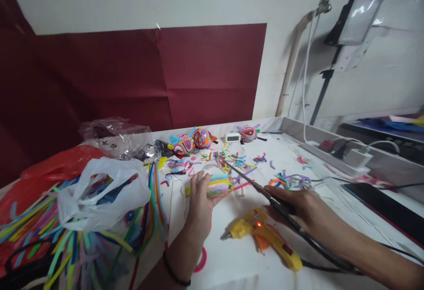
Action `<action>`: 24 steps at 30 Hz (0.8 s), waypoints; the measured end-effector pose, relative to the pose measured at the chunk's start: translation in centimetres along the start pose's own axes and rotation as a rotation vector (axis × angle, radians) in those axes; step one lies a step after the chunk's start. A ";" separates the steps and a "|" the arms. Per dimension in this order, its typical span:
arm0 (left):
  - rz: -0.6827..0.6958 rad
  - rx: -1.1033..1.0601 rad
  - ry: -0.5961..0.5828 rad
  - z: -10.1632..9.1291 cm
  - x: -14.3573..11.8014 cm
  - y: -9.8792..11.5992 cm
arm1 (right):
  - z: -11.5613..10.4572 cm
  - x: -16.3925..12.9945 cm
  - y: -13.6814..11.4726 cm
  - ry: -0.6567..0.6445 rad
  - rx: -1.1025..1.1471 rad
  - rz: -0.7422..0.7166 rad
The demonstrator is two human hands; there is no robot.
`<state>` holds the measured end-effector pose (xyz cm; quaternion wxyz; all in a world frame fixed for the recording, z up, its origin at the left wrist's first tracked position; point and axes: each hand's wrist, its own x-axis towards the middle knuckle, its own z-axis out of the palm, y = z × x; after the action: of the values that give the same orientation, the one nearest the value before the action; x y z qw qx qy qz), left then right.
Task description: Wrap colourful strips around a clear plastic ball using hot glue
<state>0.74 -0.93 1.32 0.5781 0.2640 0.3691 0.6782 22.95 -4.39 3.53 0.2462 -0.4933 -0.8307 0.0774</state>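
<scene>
Scissor tips vanish among the loose pipe-cleaner scraps (238, 160), and the handles are buried inside my right hand (300, 208), so I can't make out the grip beyond closed fingers around long dark metal scissors (251, 182). My left hand (202, 197) is curled round a small striped bundle of pastel fuzzy pipe cleaners (218, 185), holding it just above the white table (238, 254). Yellow plastic glue gun (265, 237) lies below my right hand, its light glowing. White plastic bag (99, 193) covers part of the long pipe cleaners at left.
</scene>
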 end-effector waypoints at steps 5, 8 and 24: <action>0.058 0.030 -0.099 -0.1 -0.1 0.1 | -2.0 0.2 3.2 0.039 -0.016 0.141; 0.077 0.065 -0.121 -0.2 -0.1 0.1 | -2.9 -0.1 6.6 0.077 -0.184 0.247; 0.146 0.210 -0.112 -0.2 0.5 -0.4 | -6.3 -3.7 17.8 0.053 -0.318 0.333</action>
<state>0.70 -0.41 0.79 0.5160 0.3867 0.3848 0.6604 41.37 0.64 1.20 0.1709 -0.6578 -0.7330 -0.0279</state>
